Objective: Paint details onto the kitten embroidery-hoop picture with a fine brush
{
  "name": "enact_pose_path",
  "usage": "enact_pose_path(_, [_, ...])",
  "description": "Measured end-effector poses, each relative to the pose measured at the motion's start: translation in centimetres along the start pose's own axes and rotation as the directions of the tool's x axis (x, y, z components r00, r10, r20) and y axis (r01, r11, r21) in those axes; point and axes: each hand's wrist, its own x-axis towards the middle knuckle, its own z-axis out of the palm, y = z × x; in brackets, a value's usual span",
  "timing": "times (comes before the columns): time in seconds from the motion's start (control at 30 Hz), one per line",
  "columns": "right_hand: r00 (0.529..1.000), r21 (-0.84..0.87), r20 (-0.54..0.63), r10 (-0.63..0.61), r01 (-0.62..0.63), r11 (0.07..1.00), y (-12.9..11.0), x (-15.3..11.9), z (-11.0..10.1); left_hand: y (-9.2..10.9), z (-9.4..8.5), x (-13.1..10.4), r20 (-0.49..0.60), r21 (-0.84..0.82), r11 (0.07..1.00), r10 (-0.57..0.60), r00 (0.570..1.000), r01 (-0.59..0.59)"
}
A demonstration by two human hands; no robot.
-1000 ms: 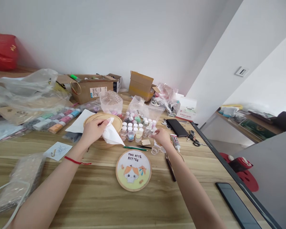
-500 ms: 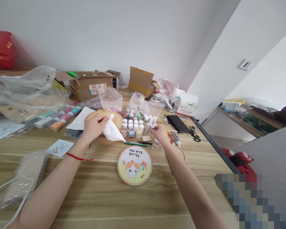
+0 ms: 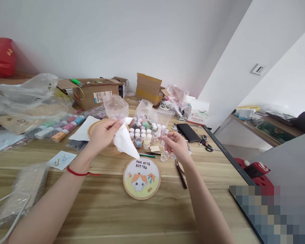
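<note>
Our craft corner
We see an embroidery hoop (image 3: 142,178), paint pots (image 3: 146,141), brushes (image 3: 149,154) and open boxes (image 3: 149,88) crowding a wooden surface (image 3: 112,206).

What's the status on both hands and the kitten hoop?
Left hand pinching white tissue. Right hand holding small clear container. Kitten hoop flat, untouched; tissue tip near its upper rim.

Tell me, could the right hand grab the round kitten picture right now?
Probably yes. The right hand is near the kitten picture, and nothing covers its right side. But that hand already holds a small clear thing. The white tissue only dips by the top edge.
</note>
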Motion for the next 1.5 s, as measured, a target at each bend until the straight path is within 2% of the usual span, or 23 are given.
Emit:
enact_pose_path(0.1, [0.979, 0.25, 0.165, -0.12, 0.076, 0.965, -1.6, -1.8, 1.4, 2.9, 1.2, 0.0, 0.068, -0.035, 0.996, 0.085, 0.994, -0.083])
enact_pose_path(0.2, [0.946, 0.316, 0.266, -0.185, 0.096, 0.944, -2.2, -2.7, 2.5, 5.0, 2.0, -0.1, 0.113, -0.107, 0.983, 0.163, 0.98, -0.152])
enact_pose_path(0.3, [0.926, 0.342, 0.309, -0.218, 0.106, 0.934, -2.2, -2.9, 3.0, 6.1, 2.2, -0.5, 0.201, -0.19, 0.959, 0.25, 0.947, -0.212])
enact_pose_path(0.4, [0.927, 0.31, 0.302, -0.223, 0.126, 0.942, -1.9, -2.7, 2.8, 6.4, 1.9, -1.0, 0.266, -0.247, 0.935, 0.318, 0.91, -0.255])
enact_pose_path(0.53, [0.93, 0.19, 0.305, -0.206, 0.152, 0.97, -2.0, -2.6, 2.4, 6.7, 1.7, -1.3, 0.312, -0.246, 0.928, 0.348, 0.884, -0.279])
enact_pose_path(0.67, [0.926, 0.094, 0.302, -0.226, 0.207, 0.974, -1.9, -2.7, 2.1, 7.1, 1.8, -1.6, 0.373, -0.181, 0.915, 0.403, 0.836, -0.36])
enact_pose_path(0.8, [0.935, -0.02, 0.303, -0.182, 0.197, 0.98, -1.7, -2.6, 1.7, 7.4, 2.0, -2.0, 0.468, -0.106, 0.902, 0.418, 0.779, -0.419])
enact_pose_path(0.93, [0.906, -0.031, 0.381, -0.185, 0.213, 0.976, -1.8, -2.5, 1.4, 7.5, 2.3, -2.3, 0.502, -0.027, 0.864, 0.446, 0.741, -0.502])
enact_pose_path(1.03, [0.879, 0.027, 0.432, -0.201, 0.21, 0.977, -2.0, -2.5, 1.3, 7.7, 2.4, -2.5, 0.477, 0.135, 0.766, 0.505, 0.719, -0.628])
enact_pose_path(1.13, [0.86, 0.041, 0.464, -0.212, 0.218, 0.975, -1.8, -2.4, 1.2, 8.2, 2.1, -2.9, 0.439, 0.327, 0.611, 0.577, 0.689, -0.721])
enact_pose_path(1.2, [0.848, 0.046, 0.483, -0.218, 0.224, 0.973, -1.6, -2.4, 1.1, 8.5, 1.8, -3.2, 0.43, 0.388, 0.528, 0.621, 0.656, -0.755])
enact_pose_path(1.27, [0.835, 0.042, 0.507, -0.213, 0.223, 0.974, -1.4, -2.5, 1.0, 8.6, 1.6, -3.2, 0.436, 0.386, 0.493, 0.647, 0.626, -0.779])
enact_pose_path(1.37, [0.826, 0.036, 0.526, -0.203, 0.218, 0.975, -1.0, -2.5, 1.1, 8.4, 1.6, -3.0, 0.467, 0.308, 0.527, 0.642, 0.608, -0.792])
enact_pose_path(1.5, [0.842, 0.079, 0.499, -0.206, 0.192, 0.978, -0.7, -2.5, 2.1, 7.6, 1.7, -2.2, 0.506, 0.194, 0.616, 0.604, 0.616, -0.763])
